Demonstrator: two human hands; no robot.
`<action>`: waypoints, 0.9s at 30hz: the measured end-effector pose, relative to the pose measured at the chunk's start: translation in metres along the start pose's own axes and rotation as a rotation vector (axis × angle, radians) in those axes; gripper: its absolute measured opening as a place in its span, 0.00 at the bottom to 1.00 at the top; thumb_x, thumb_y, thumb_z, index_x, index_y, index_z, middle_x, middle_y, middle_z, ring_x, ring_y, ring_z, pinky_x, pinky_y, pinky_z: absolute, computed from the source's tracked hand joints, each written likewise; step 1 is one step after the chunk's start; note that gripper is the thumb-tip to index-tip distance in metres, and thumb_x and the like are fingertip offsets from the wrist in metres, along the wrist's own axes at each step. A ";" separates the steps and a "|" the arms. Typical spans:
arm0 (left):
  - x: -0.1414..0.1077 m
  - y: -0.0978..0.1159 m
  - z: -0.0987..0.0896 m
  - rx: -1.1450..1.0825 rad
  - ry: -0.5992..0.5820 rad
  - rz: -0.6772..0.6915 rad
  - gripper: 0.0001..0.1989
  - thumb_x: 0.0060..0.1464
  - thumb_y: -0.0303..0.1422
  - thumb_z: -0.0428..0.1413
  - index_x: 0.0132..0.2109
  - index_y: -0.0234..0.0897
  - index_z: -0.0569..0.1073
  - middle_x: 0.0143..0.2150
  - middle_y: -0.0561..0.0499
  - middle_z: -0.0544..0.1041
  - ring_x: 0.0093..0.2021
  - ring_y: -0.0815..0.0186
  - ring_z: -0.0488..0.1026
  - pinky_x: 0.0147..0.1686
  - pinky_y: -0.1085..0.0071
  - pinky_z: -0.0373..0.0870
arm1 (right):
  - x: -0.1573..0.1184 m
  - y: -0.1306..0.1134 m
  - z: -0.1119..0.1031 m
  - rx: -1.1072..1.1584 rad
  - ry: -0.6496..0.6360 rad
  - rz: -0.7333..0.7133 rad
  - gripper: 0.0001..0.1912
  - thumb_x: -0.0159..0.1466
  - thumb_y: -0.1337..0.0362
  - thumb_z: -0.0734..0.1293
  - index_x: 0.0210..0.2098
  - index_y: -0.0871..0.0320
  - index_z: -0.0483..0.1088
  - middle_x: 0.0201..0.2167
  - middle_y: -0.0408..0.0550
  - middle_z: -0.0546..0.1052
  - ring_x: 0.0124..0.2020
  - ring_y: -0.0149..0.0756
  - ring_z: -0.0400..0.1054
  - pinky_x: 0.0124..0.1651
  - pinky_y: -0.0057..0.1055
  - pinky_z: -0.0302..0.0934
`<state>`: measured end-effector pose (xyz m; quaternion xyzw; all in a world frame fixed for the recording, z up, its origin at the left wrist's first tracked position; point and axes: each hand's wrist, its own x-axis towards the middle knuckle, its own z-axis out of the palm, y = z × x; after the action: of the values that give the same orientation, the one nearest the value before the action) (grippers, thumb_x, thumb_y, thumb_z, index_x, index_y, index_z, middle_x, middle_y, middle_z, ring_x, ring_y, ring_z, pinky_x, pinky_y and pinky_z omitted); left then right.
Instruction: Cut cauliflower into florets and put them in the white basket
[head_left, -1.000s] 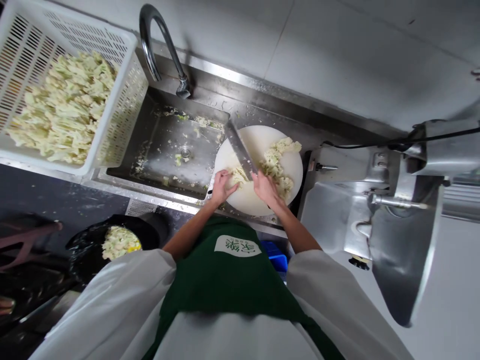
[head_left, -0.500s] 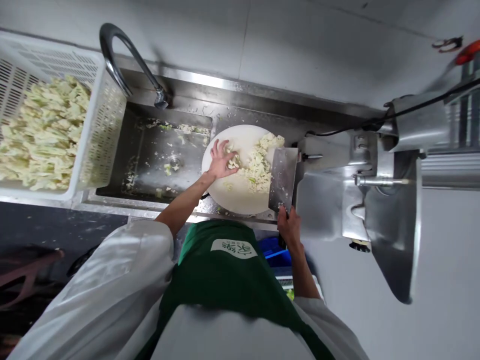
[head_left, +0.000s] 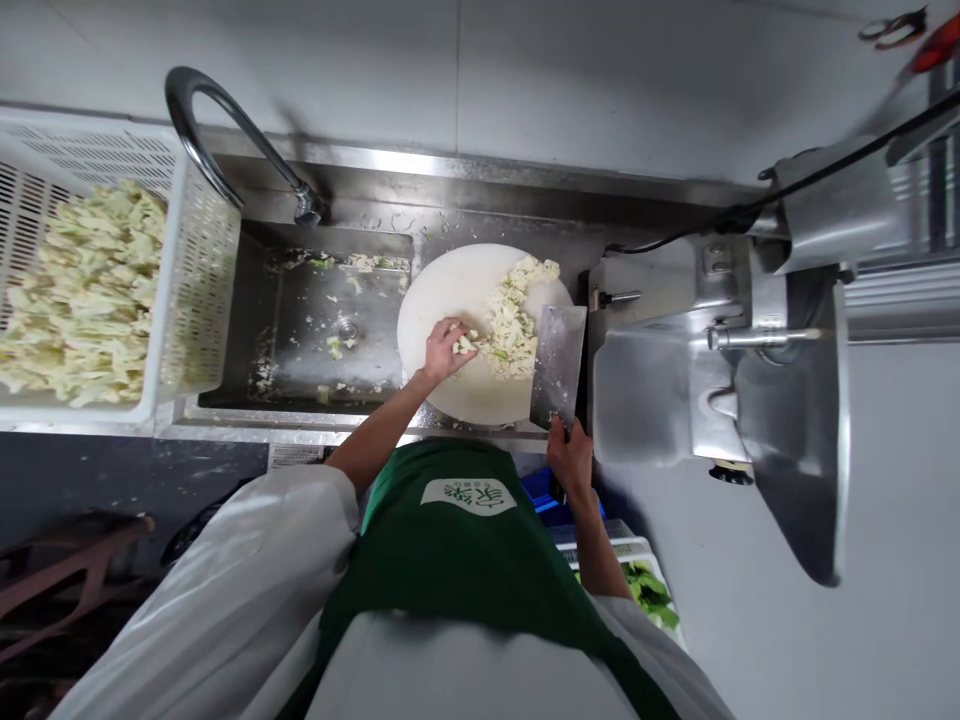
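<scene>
Over the left part of the round white cutting board [head_left: 429, 290], my left hand [head_left: 444, 350] has its fingers curled around some cauliflower pieces [head_left: 466, 344]. A heap of chopped cauliflower [head_left: 513, 318] runs across the board just to the right of those fingers. My right hand [head_left: 570, 458] grips the handle of a wide cleaver [head_left: 559, 358]. The cleaver's broad blade lies flat-side up over the board's right edge, with small white bits stuck to it. Most of the handle is hidden in my fist.
Left of the board is a steel sink [head_left: 300, 345] with scraps, under a curved faucet [head_left: 225, 110]. A white plastic crate [head_left: 196, 290] of cut cauliflower stands at far left. A metal slicing machine [head_left: 705, 390] stands close on the right. Below it, a crate holds leafy greens [head_left: 649, 592].
My left hand has moved down the board, and its spread fingers have closed around cauliflower pieces. The cleaver stays in my right hand near the board's right edge. The camera view has shifted slightly.
</scene>
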<state>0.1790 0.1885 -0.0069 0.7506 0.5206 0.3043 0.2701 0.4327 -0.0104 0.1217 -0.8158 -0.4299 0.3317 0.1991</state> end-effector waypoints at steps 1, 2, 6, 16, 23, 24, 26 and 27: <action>0.000 0.004 -0.002 -0.021 0.036 -0.025 0.20 0.53 0.43 0.62 0.50 0.39 0.79 0.55 0.40 0.73 0.57 0.52 0.70 0.59 0.57 0.70 | 0.000 0.001 -0.001 -0.002 -0.001 0.000 0.23 0.69 0.45 0.56 0.37 0.56 0.70 0.25 0.50 0.76 0.27 0.42 0.69 0.33 0.34 0.59; 0.001 0.010 -0.004 -0.038 0.046 -0.037 0.19 0.54 0.42 0.61 0.51 0.40 0.78 0.55 0.41 0.72 0.57 0.53 0.71 0.58 0.58 0.71 | 0.000 0.002 -0.001 -0.005 -0.001 0.000 0.23 0.69 0.45 0.55 0.38 0.56 0.70 0.26 0.50 0.76 0.27 0.42 0.69 0.33 0.34 0.59; 0.005 0.033 -0.007 -0.001 -0.202 0.032 0.26 0.53 0.39 0.62 0.60 0.43 0.76 0.60 0.44 0.70 0.56 0.52 0.72 0.54 0.58 0.74 | 0.000 0.002 -0.002 -0.036 0.009 -0.023 0.23 0.69 0.45 0.56 0.37 0.57 0.70 0.27 0.50 0.76 0.27 0.41 0.68 0.33 0.34 0.58; 0.005 0.027 -0.018 -0.321 -0.107 -0.234 0.18 0.49 0.41 0.65 0.46 0.37 0.82 0.47 0.45 0.80 0.45 0.56 0.78 0.49 0.60 0.76 | -0.008 0.001 0.001 -0.075 0.016 -0.067 0.24 0.69 0.45 0.55 0.37 0.57 0.70 0.27 0.51 0.77 0.27 0.41 0.67 0.34 0.34 0.57; 0.002 0.007 -0.086 -0.918 0.144 -0.604 0.23 0.41 0.43 0.69 0.42 0.36 0.77 0.39 0.48 0.81 0.35 0.65 0.77 0.38 0.68 0.76 | -0.006 0.001 0.008 -0.085 -0.013 -0.085 0.24 0.69 0.45 0.55 0.35 0.56 0.70 0.27 0.51 0.76 0.28 0.43 0.69 0.36 0.36 0.59; 0.002 0.005 -0.089 -0.960 0.155 -0.626 0.23 0.40 0.43 0.69 0.42 0.36 0.77 0.39 0.48 0.80 0.34 0.65 0.77 0.37 0.68 0.76 | -0.005 0.000 0.008 -0.090 -0.020 -0.093 0.24 0.69 0.45 0.55 0.35 0.56 0.70 0.27 0.52 0.77 0.29 0.43 0.69 0.36 0.36 0.59; 0.006 0.000 -0.089 -0.951 0.195 -0.632 0.24 0.40 0.42 0.69 0.43 0.36 0.77 0.40 0.47 0.81 0.35 0.64 0.77 0.39 0.67 0.76 | -0.004 -0.002 0.009 -0.094 -0.028 -0.114 0.23 0.69 0.45 0.55 0.36 0.56 0.70 0.29 0.52 0.77 0.31 0.44 0.70 0.38 0.36 0.60; 0.009 -0.002 -0.087 -0.899 0.206 -0.607 0.24 0.40 0.42 0.69 0.43 0.36 0.77 0.41 0.47 0.81 0.37 0.63 0.78 0.41 0.66 0.76 | -0.004 -0.002 0.009 -0.094 -0.033 -0.122 0.23 0.69 0.45 0.55 0.36 0.56 0.69 0.29 0.53 0.77 0.31 0.44 0.70 0.39 0.37 0.60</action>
<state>0.1165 0.2058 0.0512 0.3441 0.5560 0.4769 0.5874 0.4229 -0.0120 0.1182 -0.7910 -0.4973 0.3115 0.1734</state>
